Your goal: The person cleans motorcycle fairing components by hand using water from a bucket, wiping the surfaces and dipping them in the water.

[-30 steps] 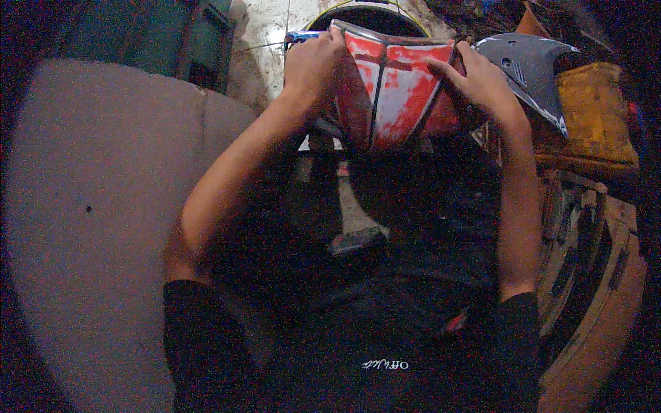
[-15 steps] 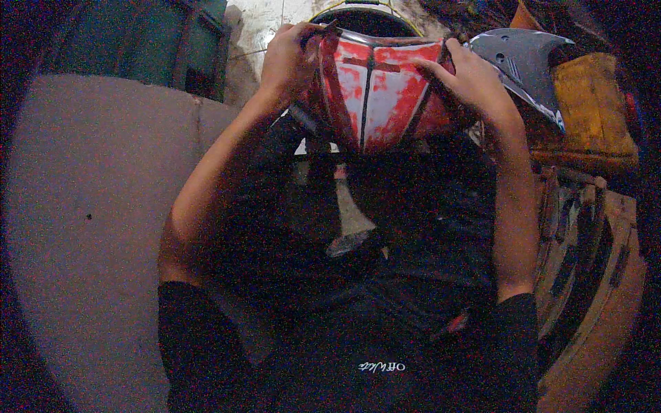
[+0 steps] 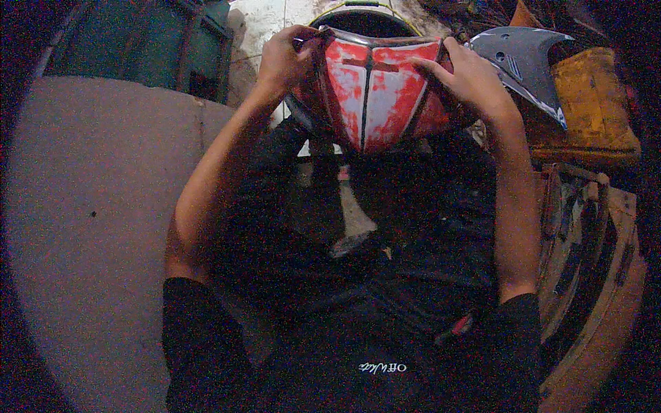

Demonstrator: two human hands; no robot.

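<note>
A red panel (image 3: 396, 103), apparently a motorcycle body panel, is held up in front of me. Its paint is worn to pale grey in patches, with a dark line down the middle and two dark slots near the top. My left hand (image 3: 286, 62) grips the upper left edge, its fingertips partly hidden behind the rim. Around the upper right edge curls my right hand (image 3: 478, 79), thumb laid on the front face and fingers hidden behind. The panel narrows downward to a rounded tip over my lap.
Behind the panel stands a black tub (image 3: 365, 20) with a yellow handle. To the right are a grey plastic panel (image 3: 509, 58), a yellow-brown container (image 3: 595, 103) and a wooden frame (image 3: 613, 206). A broad pale surface (image 3: 103, 206) lies left, below a dark green cabinet (image 3: 124, 41).
My left hand has shifted slightly at the panel's upper left corner, and the panel has tilted a little. The right hand keeps its hold.
</note>
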